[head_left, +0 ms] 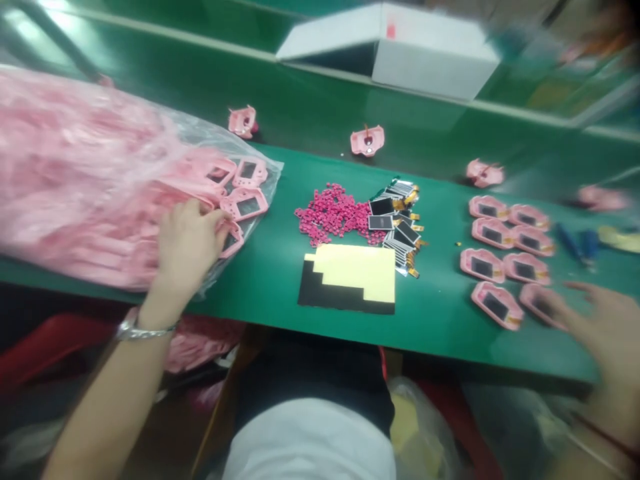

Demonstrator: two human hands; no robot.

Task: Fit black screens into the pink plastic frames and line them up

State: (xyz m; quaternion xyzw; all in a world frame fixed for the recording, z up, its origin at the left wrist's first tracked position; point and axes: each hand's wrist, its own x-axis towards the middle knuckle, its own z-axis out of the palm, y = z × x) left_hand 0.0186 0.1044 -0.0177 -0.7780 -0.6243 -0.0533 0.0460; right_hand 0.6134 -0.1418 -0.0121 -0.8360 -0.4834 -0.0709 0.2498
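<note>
pink casings (pixel 233 201) by curled left hand (pixel 187 240), grip unclear, and spread right hand (pixel 607 320); illegible red mark (pixel 391 31) on box (pixel 435 57)

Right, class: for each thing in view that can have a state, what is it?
Plastic bag: open at right, holding pink casings.
Magenta pieces: loose, heaped.
Screens: loose, overlapping.
Casings at right: in rows, screens inside.
Yellow sheet: flat atop black sheet.
Left hand: fingers bent, at bag's mouth.
Right hand: blurred; contact unclear.
</note>
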